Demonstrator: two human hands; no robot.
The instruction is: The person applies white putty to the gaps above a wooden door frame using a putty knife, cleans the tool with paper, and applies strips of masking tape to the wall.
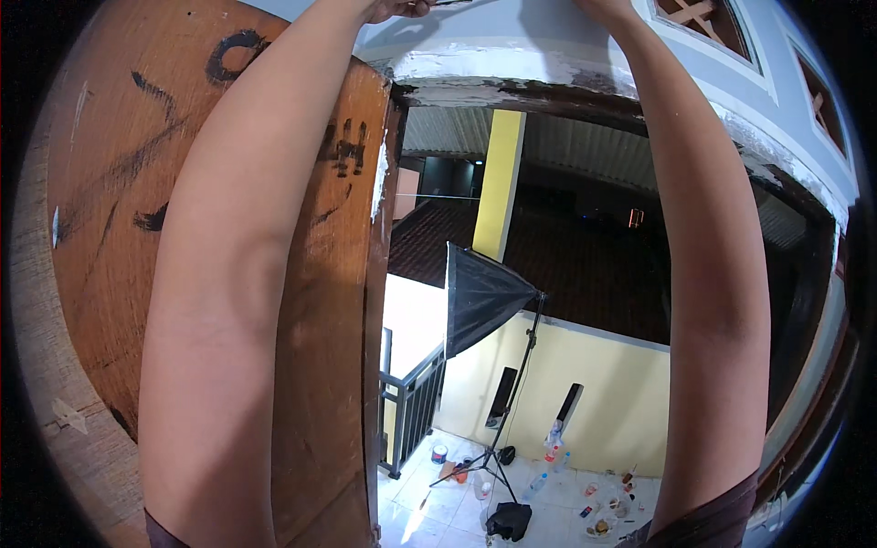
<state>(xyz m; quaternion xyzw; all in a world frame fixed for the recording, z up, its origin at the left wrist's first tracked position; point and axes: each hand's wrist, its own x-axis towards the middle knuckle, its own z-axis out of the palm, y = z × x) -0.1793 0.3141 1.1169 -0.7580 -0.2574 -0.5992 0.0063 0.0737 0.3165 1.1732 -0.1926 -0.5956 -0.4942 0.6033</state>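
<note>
Both my arms reach up to the top edge of the view, over a doorway. My left hand is partly cut off by that edge, its visible fingers curled. A thin dark item shows at its fingertips, too little of it in view to name. Only the wrist side of my right hand shows, against the pale blue-grey wall; its fingers are out of view. Below the hands runs the door frame's top, with peeling white paint and dark wood.
A brown wooden door with black marks stands at left. Beyond the doorway are a black softbox light on a tripod, a metal railing and a yellow pillar. Bottles and a black bag lie on the tiled floor.
</note>
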